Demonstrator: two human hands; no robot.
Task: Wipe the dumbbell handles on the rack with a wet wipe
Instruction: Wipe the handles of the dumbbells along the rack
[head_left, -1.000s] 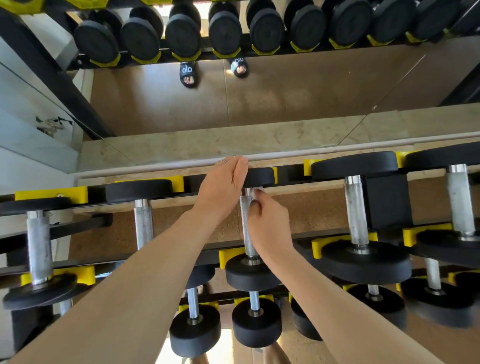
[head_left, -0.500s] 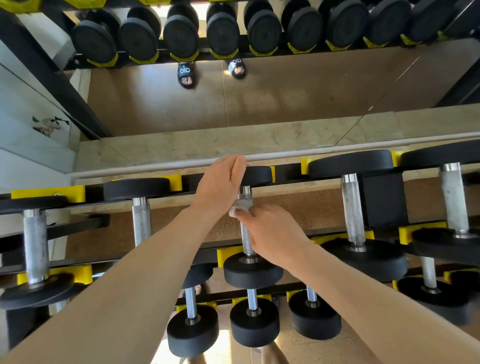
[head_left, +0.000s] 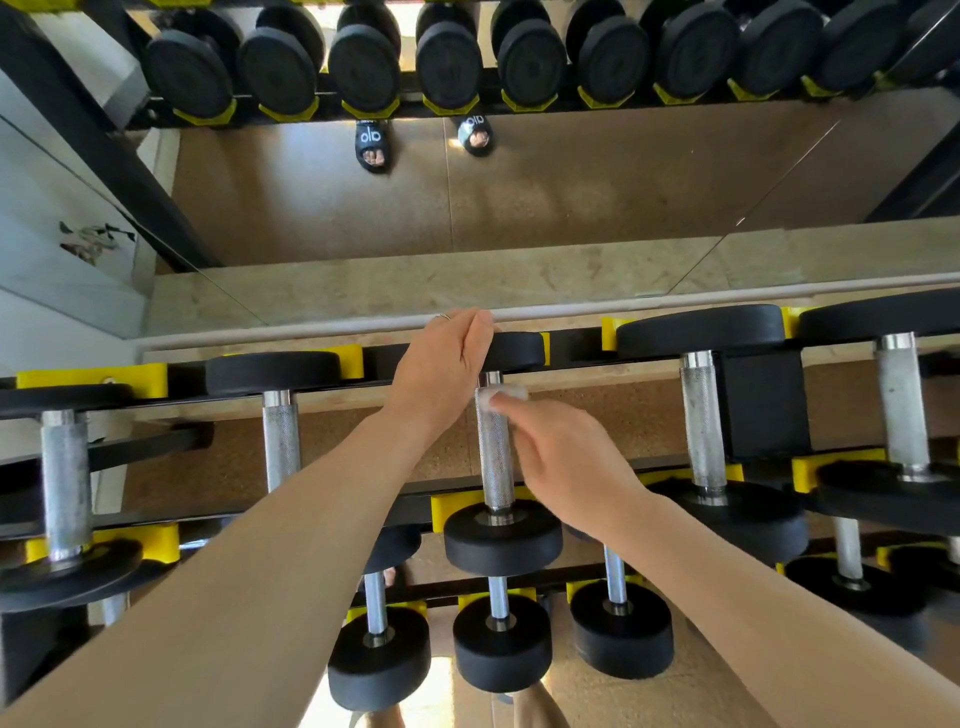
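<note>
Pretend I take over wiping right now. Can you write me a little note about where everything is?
Left hand rests on the far head of the middle dumbbell, steadying it.
Right hand pinches the wet wipe against the top of that dumbbell's handle.
Done: cannot tell which handles are already wiped.
Left: the rest of this handle, then the other handles on the rack.

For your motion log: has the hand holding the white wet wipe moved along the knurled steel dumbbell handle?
Yes: the right hand slid up the handle, toward the far black weight head.
</note>
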